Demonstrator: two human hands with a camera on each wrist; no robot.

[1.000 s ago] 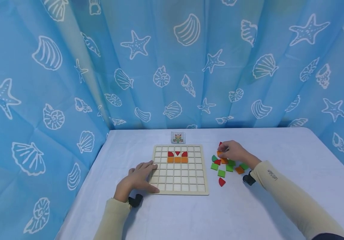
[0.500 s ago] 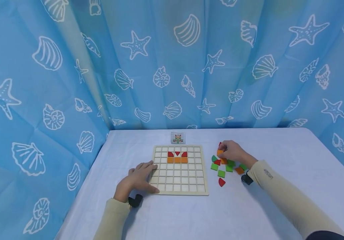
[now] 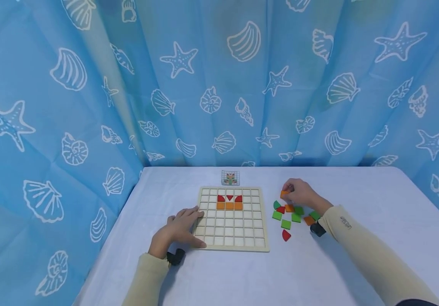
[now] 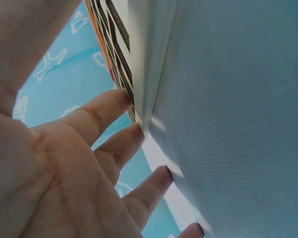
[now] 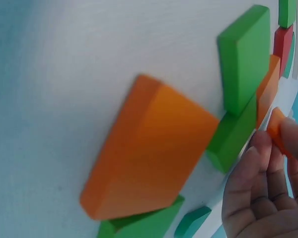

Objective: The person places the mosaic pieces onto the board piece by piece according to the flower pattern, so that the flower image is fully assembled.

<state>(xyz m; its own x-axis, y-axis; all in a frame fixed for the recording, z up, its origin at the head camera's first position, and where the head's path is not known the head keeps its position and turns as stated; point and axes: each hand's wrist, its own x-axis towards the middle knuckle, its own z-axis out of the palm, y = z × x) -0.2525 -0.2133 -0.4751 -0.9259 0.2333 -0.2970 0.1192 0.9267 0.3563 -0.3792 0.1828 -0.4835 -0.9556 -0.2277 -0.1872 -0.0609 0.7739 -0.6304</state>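
Observation:
In the head view, my left hand (image 3: 179, 229) rests spread at the left edge of a pale wooden grid board (image 3: 238, 247), thumb at its near left corner. The left wrist view shows its straight fingertips against the board's side (image 4: 143, 59) and the white cloth. My right hand (image 3: 300, 193), to the right of the board, pinches an orange square tile (image 5: 276, 126) between thumb and fingers over the far end of a loose tile pile. On the board, a row of orange tiles (image 3: 229, 205) lies below red quarter-round tiles (image 3: 238, 198) and a red triangle tile (image 3: 229, 197).
Several loose green (image 3: 286, 224), orange (image 3: 309, 220) and red (image 3: 286, 235) tiles lie right of the board, some overlapping. A small pattern card (image 3: 230, 178) lies behind the board. A blue shell-print curtain (image 3: 219, 85) hangs at the table's back and left.
The head view has shifted slightly, moving the scene a little to the right. My right hand keeps its pinch on the orange tile, and my left hand stays at the board.

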